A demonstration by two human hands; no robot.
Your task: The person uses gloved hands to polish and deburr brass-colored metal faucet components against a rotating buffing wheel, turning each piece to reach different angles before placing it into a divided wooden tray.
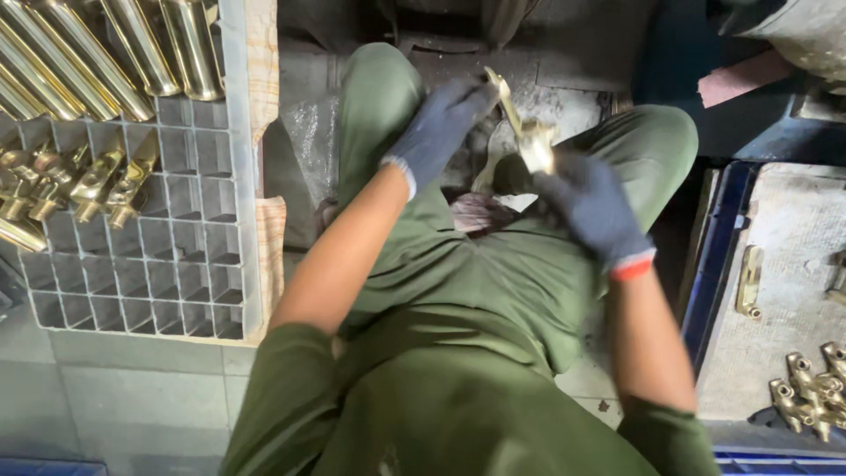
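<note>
Near the top centre of the frame, between the knees, 2 gloved hands gripped 1 brass fitting point(527, 132). The left hand point(438, 130) pinched its thin upper tip; the right hand point(592, 207) clenched around the thicker lower body. It looked heavy, rigid and slick, best taken by that stout body. Motion blur and the gloves hid its exact shape, and the grey crate point(231, 220) at upper left ran off-frame.

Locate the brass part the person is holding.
In the head view, the brass part sits upper centre, held between the gloved left hand and right hand, above the knees.
</note>
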